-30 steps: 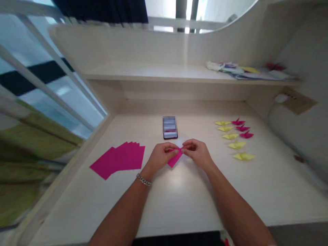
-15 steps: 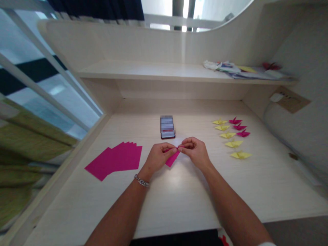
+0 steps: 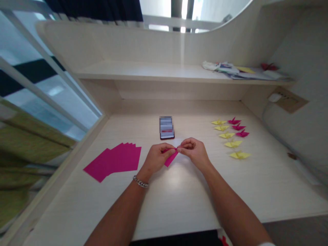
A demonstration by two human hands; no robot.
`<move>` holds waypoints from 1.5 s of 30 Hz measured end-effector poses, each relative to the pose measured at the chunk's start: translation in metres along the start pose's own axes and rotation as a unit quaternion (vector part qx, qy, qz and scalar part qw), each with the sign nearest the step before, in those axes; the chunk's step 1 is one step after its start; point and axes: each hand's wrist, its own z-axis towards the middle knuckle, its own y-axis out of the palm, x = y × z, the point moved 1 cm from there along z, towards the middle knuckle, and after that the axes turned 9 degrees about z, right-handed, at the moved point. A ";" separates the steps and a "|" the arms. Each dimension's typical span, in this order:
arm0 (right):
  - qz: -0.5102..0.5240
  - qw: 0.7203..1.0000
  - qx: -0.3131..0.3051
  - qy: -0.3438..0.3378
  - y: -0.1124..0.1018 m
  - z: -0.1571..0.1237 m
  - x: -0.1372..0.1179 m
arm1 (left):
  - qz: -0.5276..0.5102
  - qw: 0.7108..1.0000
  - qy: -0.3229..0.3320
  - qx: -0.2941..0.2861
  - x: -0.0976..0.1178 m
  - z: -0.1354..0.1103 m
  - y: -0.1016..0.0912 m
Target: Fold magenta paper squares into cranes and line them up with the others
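Note:
A small folded magenta paper is held just above the pale desk, near its middle. My left hand pinches its left side, fingers closed, a chain bracelet on that wrist. My right hand pinches the top right edge, and the fingertips of both hands nearly meet. The paper's lower tip points down toward me.
A fanned stack of magenta sheets lies to the left. A phone rests just beyond my hands. Several yellow folded cranes and three magenta cranes sit in rows at the right. Papers lie on the shelf above.
Both hands stay pinched on the magenta paper with only slight finger shifts. The view has drifted a little, so everything sits slightly further left.

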 end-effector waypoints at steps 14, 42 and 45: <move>-0.007 1.000 0.011 -0.014 0.003 -0.002 0.000 | 0.005 1.000 0.005 -0.007 -0.001 0.000 -0.002; -0.148 0.987 -0.060 0.015 -0.002 0.004 0.012 | -0.021 0.997 -0.051 -0.046 0.001 0.003 0.000; -0.138 0.989 -0.052 0.019 -0.002 0.004 0.013 | -0.052 0.995 -0.056 -0.067 -0.002 0.003 0.000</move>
